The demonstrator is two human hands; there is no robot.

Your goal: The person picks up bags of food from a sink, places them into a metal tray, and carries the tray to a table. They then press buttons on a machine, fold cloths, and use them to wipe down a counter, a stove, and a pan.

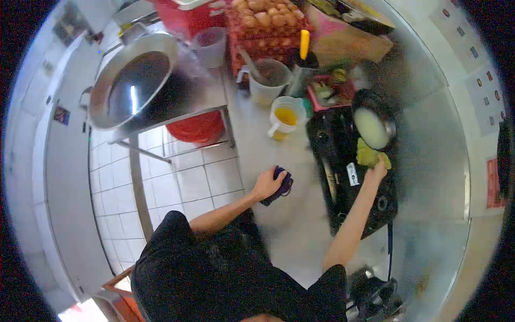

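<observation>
My left hand is closed around a crumpled dark purple cloth that rests on the pale worktop. My right hand grips a yellow-green cloth against the near side of a dark frying pan. Whether a pan handle lies inside that cloth is hidden. A pale, creamy layer covers the bottom of the pan, which sits at the far end of a black gas stove. Nearer the middle stands a measuring jug with yellow liquid in it.
Behind the jug are a larger pitcher with a utensil, a pink basket, and stacked trays of eggs. A wide metal pan of dark liquid stands on the left table. A wall borders the stove's right side.
</observation>
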